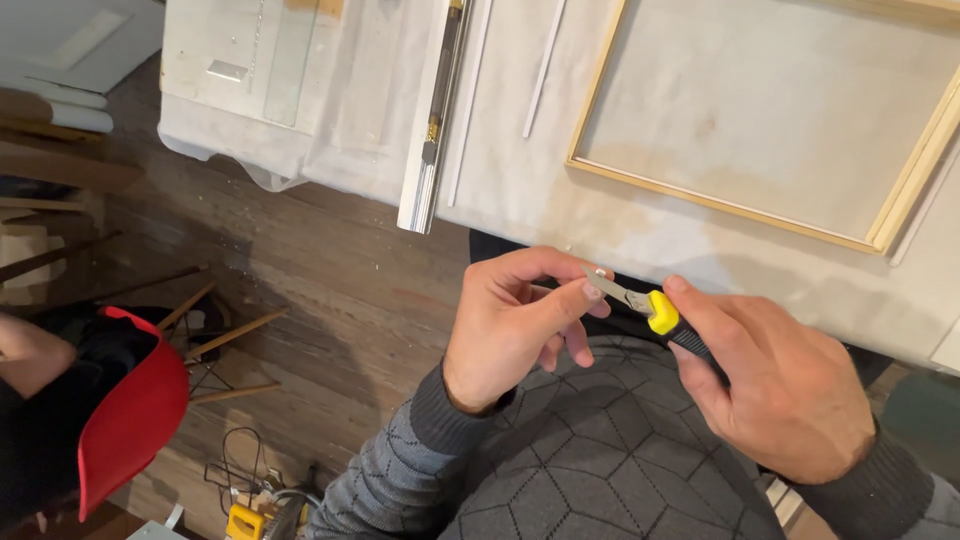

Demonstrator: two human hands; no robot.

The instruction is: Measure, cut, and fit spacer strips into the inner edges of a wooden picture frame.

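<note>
A utility knife (655, 312) with a yellow collar and a black handle is held in front of the person's chest, just below the near edge of the cloth-covered worktable (520, 180). The handle is enclosed by the right hand (780, 385), its fingers wrapped shut around the black grip and the thumb laid along the yellow collar. The extended metal blade (612, 288) is pinched near its tip by the left hand (520, 325), between the thumb and the forefinger, with the remaining fingers curled beneath. Both forearms are covered by grey sleeves with a geometric line pattern. On the worktable, a light wooden frame (905, 195) is seen lying flat, well apart from the hands. A long metal rail (432, 130) is laid across the table and overhangs its near edge, and a thin white strip (545, 70) lies beside it. A red chair (130, 420) is placed on the wooden floor to the left, where another person's arm is partly visible at the frame edge. A yellow tool (243, 520) lies on the floor near the bottom edge.
</note>
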